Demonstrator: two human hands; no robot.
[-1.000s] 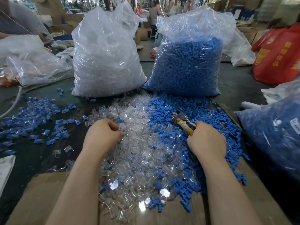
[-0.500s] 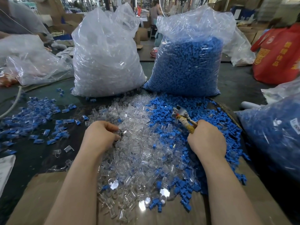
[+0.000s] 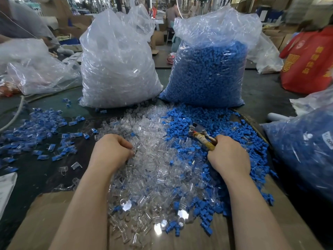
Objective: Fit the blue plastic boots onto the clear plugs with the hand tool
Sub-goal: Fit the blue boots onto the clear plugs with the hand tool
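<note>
Glossy clear plastic plugs (image 3: 153, 159), matt blue boots (image 3: 207, 120), metal tool (image 3: 198, 129)

dark worktable (image 3: 266, 91), cardboard boxes (image 3: 75, 27) behind; red bag (image 3: 310, 64) at right

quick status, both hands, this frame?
Left hand: fingers curled into the loose pile of clear plastic plugs; whether it grips one cannot be told.
Right hand: grips the metal hand tool with tape-wrapped handle.

Two tall bags, the clear bag (image 3: 119, 69) and the blue bag (image 3: 207, 74), stand at the back with a narrow gap between them. A third bag (image 3: 302, 150) blocks the right. Bare bench (image 3: 32, 170) lies on the left, between scattered blue pieces (image 3: 41, 130) and the cardboard (image 3: 41, 222).
</note>
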